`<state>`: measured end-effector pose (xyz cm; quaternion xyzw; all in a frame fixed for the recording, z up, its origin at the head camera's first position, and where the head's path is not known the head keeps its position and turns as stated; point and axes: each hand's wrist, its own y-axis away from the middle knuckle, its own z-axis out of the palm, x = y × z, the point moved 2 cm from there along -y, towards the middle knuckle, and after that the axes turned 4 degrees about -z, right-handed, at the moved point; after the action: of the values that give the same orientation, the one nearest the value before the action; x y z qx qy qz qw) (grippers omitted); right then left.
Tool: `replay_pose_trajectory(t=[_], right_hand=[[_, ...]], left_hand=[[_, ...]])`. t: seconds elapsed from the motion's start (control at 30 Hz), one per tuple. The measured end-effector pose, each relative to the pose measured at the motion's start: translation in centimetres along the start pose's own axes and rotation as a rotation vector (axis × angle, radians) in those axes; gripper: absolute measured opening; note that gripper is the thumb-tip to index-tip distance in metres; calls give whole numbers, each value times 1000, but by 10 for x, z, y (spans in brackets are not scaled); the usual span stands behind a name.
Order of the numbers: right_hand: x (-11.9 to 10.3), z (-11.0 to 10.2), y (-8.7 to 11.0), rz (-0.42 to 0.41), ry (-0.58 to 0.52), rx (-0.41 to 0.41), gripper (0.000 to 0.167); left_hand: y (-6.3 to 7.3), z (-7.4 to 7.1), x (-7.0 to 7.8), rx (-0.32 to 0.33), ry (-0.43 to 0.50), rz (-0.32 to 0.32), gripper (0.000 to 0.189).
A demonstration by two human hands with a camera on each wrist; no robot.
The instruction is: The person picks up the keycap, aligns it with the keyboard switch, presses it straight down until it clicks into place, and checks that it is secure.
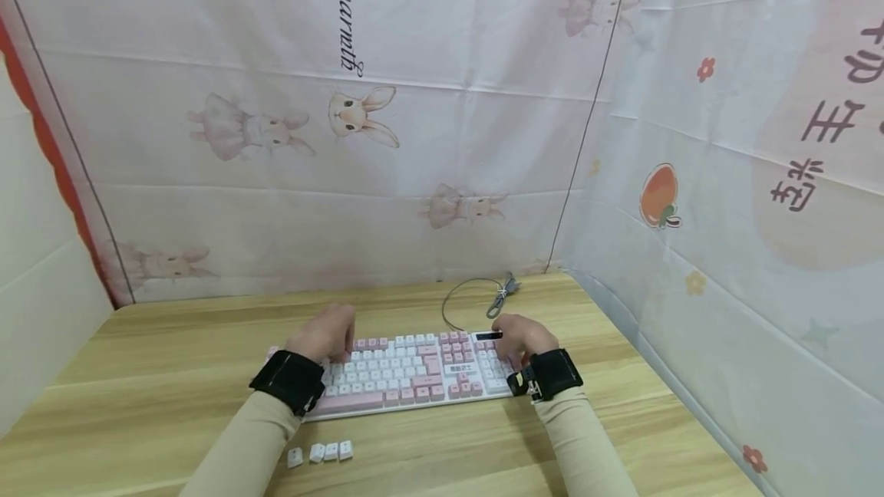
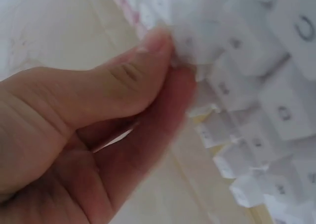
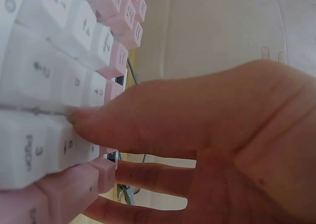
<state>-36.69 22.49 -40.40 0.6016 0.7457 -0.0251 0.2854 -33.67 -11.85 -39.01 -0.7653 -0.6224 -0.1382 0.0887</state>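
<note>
A white and pink keyboard lies across the wooden table in the head view. My left hand is over its left part. In the left wrist view, the thumb and forefinger of my left hand pinch a white keycap among the other keys. At the other end, my right hand grips the keyboard. The right wrist view shows the thumb of my right hand on the white number pad keys, with the fingers reaching past the pink keys at the edge.
Several loose white keycaps lie on the table in front of the keyboard's left part. A grey cable runs from the keyboard's back and is bundled behind it. Printed cloth hangs behind the table and along its right side.
</note>
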Motion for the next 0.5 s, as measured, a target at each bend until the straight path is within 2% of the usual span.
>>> replay_pose_trajectory(t=[0.13, 0.27, 0.5], right_hand=[[0, 0, 0, -1, 5, -5, 51], [0, 0, 0, 0, -3, -4, 54], [0, 0, 0, 7, -15, -2, 60]], left_hand=[[9, -9, 4, -17, -2, 4, 22], [14, -16, 3, -38, 33, -7, 16], [28, -21, -1, -40, 102, -2, 14]])
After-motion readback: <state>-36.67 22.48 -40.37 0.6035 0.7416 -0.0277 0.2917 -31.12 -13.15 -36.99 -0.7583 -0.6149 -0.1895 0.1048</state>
